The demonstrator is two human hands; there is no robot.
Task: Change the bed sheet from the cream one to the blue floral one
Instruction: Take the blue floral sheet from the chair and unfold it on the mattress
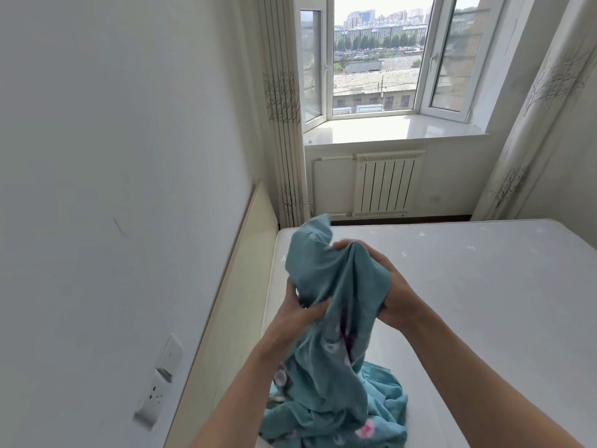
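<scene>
The blue floral sheet (pixel 336 360) is bunched up, with pink flowers showing near its lower folds, and its bulk lies heaped on the near left part of the bare white mattress (pixel 484 286). I hold the upper part of it lifted above the bed. My left hand (pixel 298 315) grips a fold from the left side. My right hand (pixel 387 286) grips the cloth from the right, its fingers curled over the top edge. No cream sheet is in view.
A beige headboard (pixel 232 305) runs along the left wall, with a switch and socket (pixel 158 379) beside it. Beyond the bed stand a white radiator (pixel 384 184) under a bay window, and patterned curtains (pixel 284 124) at both sides.
</scene>
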